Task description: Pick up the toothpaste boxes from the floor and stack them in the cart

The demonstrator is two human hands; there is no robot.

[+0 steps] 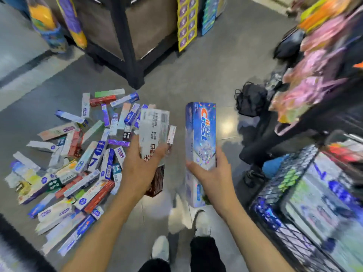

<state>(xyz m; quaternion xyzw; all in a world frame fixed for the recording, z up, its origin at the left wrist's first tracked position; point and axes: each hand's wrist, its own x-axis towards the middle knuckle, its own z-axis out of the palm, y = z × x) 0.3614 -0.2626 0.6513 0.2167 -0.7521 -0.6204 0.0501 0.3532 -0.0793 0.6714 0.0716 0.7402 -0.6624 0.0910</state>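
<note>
Both arms reach forward: left hand (pixel 141 165) clamps white boxes (pixel 154 132); right hand (pixel 212 173) fingers grip the blue Crest box (pixel 200 134).

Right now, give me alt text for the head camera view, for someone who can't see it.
A person's right hand grips a blue Crest box and the left hand holds a white box, above a pile of toothpaste boxes on the floor. A wire cart stands at right.
</note>
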